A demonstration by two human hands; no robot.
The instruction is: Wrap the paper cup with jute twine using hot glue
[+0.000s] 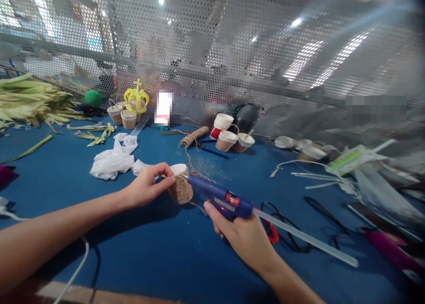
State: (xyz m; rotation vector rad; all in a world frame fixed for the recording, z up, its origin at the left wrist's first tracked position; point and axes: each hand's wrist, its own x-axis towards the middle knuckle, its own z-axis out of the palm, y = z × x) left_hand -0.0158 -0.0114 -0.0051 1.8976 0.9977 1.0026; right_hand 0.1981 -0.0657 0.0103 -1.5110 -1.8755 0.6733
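My right hand [244, 237] is wrapped round a blue hot glue gun [212, 193], which has a red light on its side. A long translucent glue stick [308, 237] juts from its back end. The nozzle touches or nearly touches the upper side of a small paper cup [181, 191], white inside and wrapped in brown twine. Pinched at the cup's rim, my left hand [151, 184] steadies it; the fingertips hide part of the rim. A strand of twine [199, 206] trails from the cup to the right.
Behind lie a twine roll [195, 137] and several twine-wrapped cups [226, 141]. White crumpled tissue [113, 160] is at left, near pale husk strips [33, 100]. Black cable [288, 233], plastic bags [381, 180] and loose glue sticks [315, 176] lie at right. Perforated metal mesh [199, 51] closes the back.
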